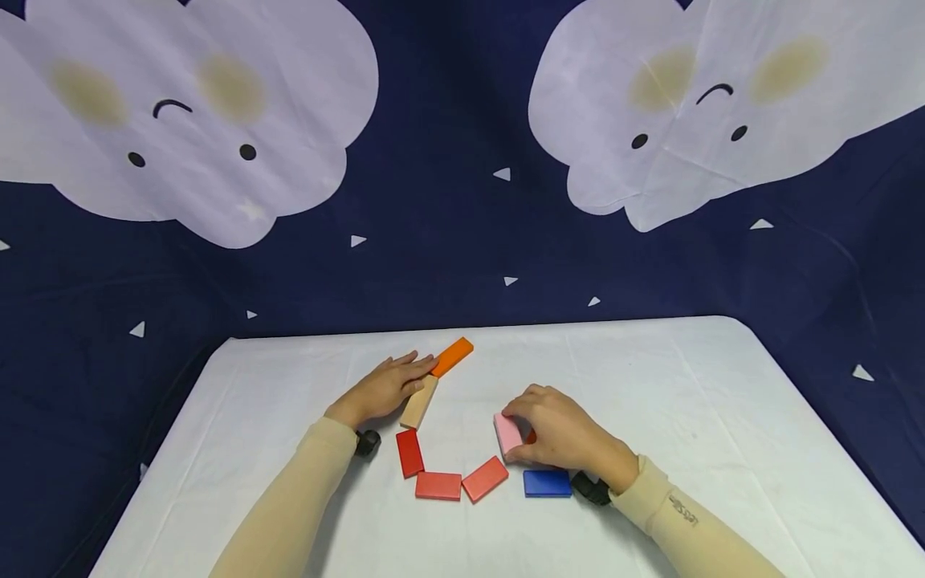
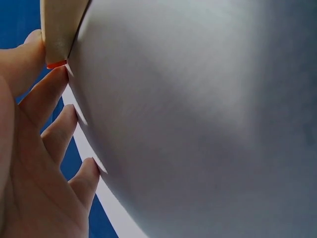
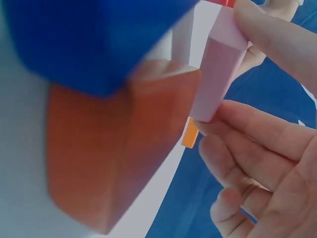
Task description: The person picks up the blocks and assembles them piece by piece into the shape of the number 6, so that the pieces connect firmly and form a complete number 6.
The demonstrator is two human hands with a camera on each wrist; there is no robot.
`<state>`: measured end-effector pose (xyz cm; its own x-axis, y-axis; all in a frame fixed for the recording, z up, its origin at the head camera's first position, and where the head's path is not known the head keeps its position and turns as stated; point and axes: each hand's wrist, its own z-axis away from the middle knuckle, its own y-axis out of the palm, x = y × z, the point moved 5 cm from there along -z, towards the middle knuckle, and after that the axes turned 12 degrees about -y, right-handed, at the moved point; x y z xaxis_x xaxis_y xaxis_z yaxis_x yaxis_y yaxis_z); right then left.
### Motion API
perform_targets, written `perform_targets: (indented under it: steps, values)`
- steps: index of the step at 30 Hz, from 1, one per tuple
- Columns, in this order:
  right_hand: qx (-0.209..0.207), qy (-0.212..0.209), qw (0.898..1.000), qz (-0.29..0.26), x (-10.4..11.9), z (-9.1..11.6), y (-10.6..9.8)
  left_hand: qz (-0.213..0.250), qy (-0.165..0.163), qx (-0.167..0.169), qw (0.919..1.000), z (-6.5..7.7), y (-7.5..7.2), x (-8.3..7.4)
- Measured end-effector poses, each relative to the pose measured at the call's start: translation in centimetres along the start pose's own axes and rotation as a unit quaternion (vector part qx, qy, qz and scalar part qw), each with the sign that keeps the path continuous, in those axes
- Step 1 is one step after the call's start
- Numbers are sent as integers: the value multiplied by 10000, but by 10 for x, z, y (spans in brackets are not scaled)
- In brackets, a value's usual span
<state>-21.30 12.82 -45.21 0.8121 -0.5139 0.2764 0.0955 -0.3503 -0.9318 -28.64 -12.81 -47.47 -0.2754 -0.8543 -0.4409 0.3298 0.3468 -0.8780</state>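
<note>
My right hand [image 1: 567, 425] pinches a pink block [image 1: 508, 433] by its two ends, thumb against one and fingertips against the other; the right wrist view shows the same pink block [image 3: 218, 74]. Mostly hidden behind that hand is an orange-red block [image 3: 119, 144], with a blue block [image 1: 547, 484] close by. My left hand [image 1: 386, 389] lies with spread, fairly straight fingers beside a natural wood block [image 1: 419, 401] and an orange block [image 1: 453, 356]. In the left wrist view, its thumb and index fingertip are at the wood block's end [image 2: 59, 29].
A curved row continues from the wood block through a red block [image 1: 409, 453] and two lighter red blocks, one flat in front [image 1: 438, 486] and one angled [image 1: 485, 479]. All lie on a white-covered table [image 1: 253, 385]. Behind it hangs a dark blue cloth [image 1: 433, 201] with clouds.
</note>
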Motion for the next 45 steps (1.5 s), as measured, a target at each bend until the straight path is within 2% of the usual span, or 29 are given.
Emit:
perform_targets:
  steps: [6,14,21,32,40,45]
  values:
    - [230,-10,9997,45,1,-1,4,-53,-55,88,9999,0,3,1]
    - [499,41,9986,166,3,-6,6,-50,-107,78,9999,0,-1,1]
    - [738,77,9972,50,2,-2,7,-16,-88,71,9999,0,1,1]
    - [703,116,9975,-25,-1,3,5,-1,-64,68,10000,-1,1,2]
    - [449,208,9977,-460,-10,24,-8,18,-30,89,10000,-2,2,-1]
    - [561,361,9954,-684,-15,35,-9,-3,-41,99,9999,-1,0,2]
